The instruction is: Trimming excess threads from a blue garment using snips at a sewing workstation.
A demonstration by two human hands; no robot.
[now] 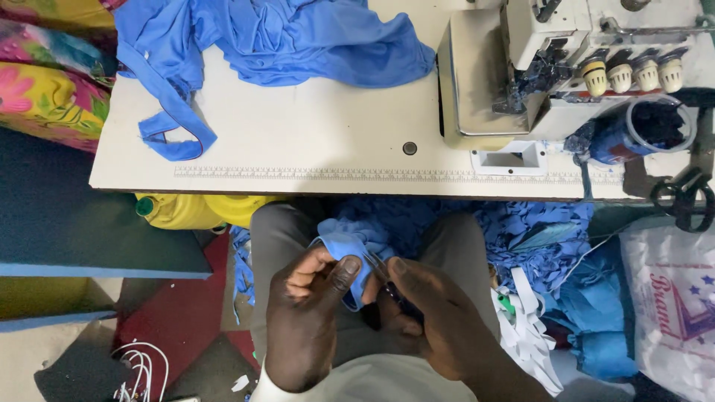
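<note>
Blue fabric piece sits right in the person's lap, just below the near edge of the bench, pinched in the left hand. That hand is closed up tight, thumb pressed on the folded edge of the cloth with the fingers curled behind it. The right hand is closed too, around a small pair of thread snips, metal tips poking up and touching the fabric right beside the left thumb. Both hands are pretty much touching each other over the grey trousers.

Up on the bench there's a big heap of the same blue cloth at the far side, with a blue strap looping down toward the near edge. The overlock sewing machine sits on the right end, cream-coloured, with a row of tension knobs. A ruler strip runs along the bench's front edge. Black scissors hang off the right end.

Below the bench, loads of blue offcuts are piled on the floor to the right, next to some white strips and a plastic bag. A yellow container is tucked under the bench on the left.
</note>
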